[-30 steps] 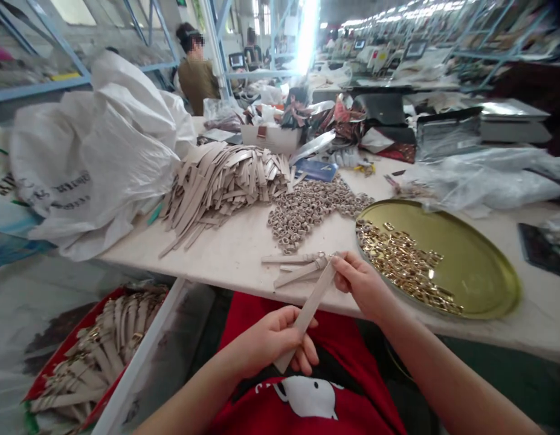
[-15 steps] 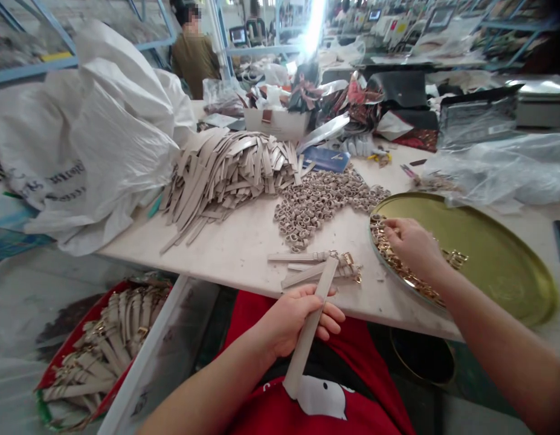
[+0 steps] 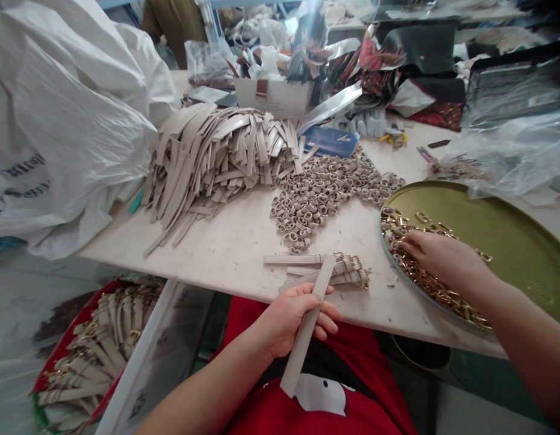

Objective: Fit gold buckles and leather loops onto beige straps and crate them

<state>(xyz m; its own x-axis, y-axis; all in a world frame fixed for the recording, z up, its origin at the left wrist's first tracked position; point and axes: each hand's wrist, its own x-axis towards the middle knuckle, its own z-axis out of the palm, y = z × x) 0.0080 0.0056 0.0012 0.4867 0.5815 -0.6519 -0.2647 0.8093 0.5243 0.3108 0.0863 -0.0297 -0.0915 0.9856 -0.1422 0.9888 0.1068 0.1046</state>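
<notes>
A flat beige strap (image 3: 308, 329) lies across the fingers of my left hand (image 3: 294, 317), pinned there by the thumb, above my lap at the table's front edge. My right hand (image 3: 447, 260) reaches into the round gold tray (image 3: 524, 254), its fingers pinched together among gold buckles (image 3: 436, 287); whether they hold one is hidden. Just beyond my left hand, several straps with buckles (image 3: 343, 272) lie on the table. Farther back are a heap of small beige loops (image 3: 313, 205) and a big pile of loose straps (image 3: 220, 157).
A red-rimmed basket (image 3: 51, 356) of buckled straps stands low at the left. The white sack (image 3: 75, 115) bulges over the table's left side. At the back are a blue card (image 3: 329, 142), a white box (image 3: 273, 99) of scraps and clear plastic bags (image 3: 519, 160).
The view has tilted down and closer. My right hand has shifted over the buckles within the tray. My left hand still holds the strap in much the same place.
</notes>
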